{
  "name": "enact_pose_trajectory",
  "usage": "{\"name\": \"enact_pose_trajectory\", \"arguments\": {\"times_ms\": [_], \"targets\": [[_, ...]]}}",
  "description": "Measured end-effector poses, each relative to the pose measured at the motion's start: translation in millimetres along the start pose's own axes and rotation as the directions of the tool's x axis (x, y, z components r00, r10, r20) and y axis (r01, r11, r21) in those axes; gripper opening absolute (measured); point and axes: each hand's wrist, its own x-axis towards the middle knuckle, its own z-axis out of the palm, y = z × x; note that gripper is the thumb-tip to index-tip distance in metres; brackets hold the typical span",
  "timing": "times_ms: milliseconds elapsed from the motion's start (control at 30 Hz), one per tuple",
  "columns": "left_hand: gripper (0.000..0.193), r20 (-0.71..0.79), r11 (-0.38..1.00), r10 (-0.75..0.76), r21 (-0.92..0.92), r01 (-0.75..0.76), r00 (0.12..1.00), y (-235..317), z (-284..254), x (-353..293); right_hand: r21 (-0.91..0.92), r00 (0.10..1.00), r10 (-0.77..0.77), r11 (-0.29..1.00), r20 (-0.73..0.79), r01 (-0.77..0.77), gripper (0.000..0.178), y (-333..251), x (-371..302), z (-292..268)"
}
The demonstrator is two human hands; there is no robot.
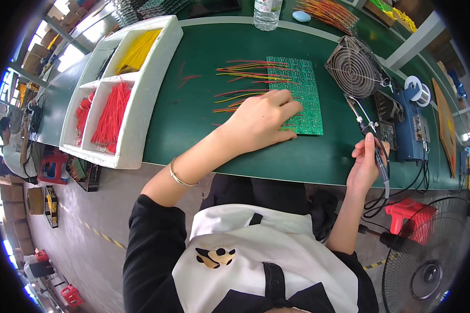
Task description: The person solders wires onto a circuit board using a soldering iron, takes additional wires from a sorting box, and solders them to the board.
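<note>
Green circuit board (310,94) lies beneath the curled left fingers (291,108), pinch unclear; right fingers (369,148) clasp a soldering iron (383,171).

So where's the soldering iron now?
The soldering iron is on the head view's right side, in the right hand, below the round-grilled fan and right of the green circuit board.

The table (183,115) is dark green, the circuit board (310,99) brighter green, the wires (245,66) red and yellow. The foam box (156,68) is white, the soldering station (410,125) blue, the top (313,261) white with black sleeves (151,250) and a black-and-tan panda motif (215,256).
</note>
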Motion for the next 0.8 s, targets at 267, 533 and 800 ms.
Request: {"name": "enact_pose_trajectory", "arguments": {"times_ms": [267,533,800], "targets": [[0.047,-0.038,0.995,-0.028,0.095,0.032,0.999,-3,-2,3,-0.001,1.000,0.019,1.000,-0.021,-0.019,0.017,-2,-2,-1],[0.007,-0.304,0.828,-0.359,0.333,0.452,0.882,-53,-84,-27,0.046,0.999,0.024,0.999,-0.042,-0.022,0.021,-3,-3,-3],[0.012,-0.188,0.646,-0.548,0.523,0.556,0.815,-104,-76,-62,0.056,1.000,0.021,0.998,-0.004,-0.021,0.021,-3,-2,-4]]}}
